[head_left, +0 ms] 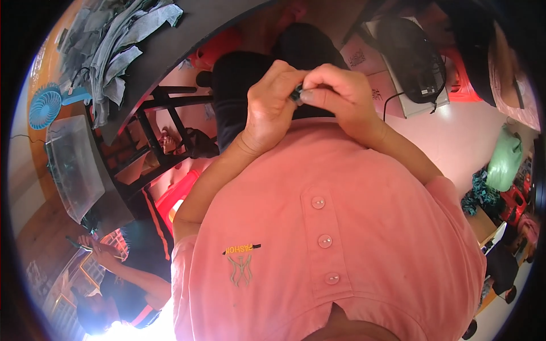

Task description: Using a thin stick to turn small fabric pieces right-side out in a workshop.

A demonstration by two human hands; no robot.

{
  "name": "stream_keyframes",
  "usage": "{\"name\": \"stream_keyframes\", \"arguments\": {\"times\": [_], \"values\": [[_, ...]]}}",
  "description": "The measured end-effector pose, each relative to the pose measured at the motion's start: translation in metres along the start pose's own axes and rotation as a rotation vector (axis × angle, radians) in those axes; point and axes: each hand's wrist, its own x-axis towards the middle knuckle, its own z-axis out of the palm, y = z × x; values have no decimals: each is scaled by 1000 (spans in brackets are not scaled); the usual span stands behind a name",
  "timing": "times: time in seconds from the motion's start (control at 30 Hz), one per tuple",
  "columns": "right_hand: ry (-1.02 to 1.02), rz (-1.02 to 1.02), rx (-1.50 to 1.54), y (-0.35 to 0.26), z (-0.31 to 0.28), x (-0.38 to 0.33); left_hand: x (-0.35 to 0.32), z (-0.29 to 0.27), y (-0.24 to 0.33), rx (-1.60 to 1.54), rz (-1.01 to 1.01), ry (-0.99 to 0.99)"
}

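My left hand and my right hand meet in front of my pink shirt, above my dark-trousered lap. Both are closed, fingers bent inward. Between their fingertips shows a small dark piece, pinched from both sides. Most of it is covered by the fingers, so its kind cannot be made out.
To the left, grey fabric strips lie on a dark tabletop, near a blue fan and a clear plastic bin. A co-worker's hands show lower left. On the right are a black mesh-like object and a green bag.
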Motion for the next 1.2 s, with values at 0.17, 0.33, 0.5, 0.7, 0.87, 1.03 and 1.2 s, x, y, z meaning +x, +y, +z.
{"name": "stream_keyframes", "arguments": {"times": [0.17,0.33,0.5,0.7,0.87,1.03,1.2], "values": [[-45,-124,-161,-2,1,-5,-1,-1,-8,105,170,-46],[-47,30,36,2,3,-5,-9,-7,-8,-26,42,113],[95,389,384,1,-1,4,-14,-6,-2,-109,-120,218],[119,297,368,-5,6,7,-8,-7,-10,-29,102,230],[140,269,439,-8,13,9,-8,-6,-1,-45,40,174],[210,99,295,-1,18,4,-9,-8,0,25,84,165],[204,165,327,-4,13,5,-8,-5,0,11,134,166]]}}
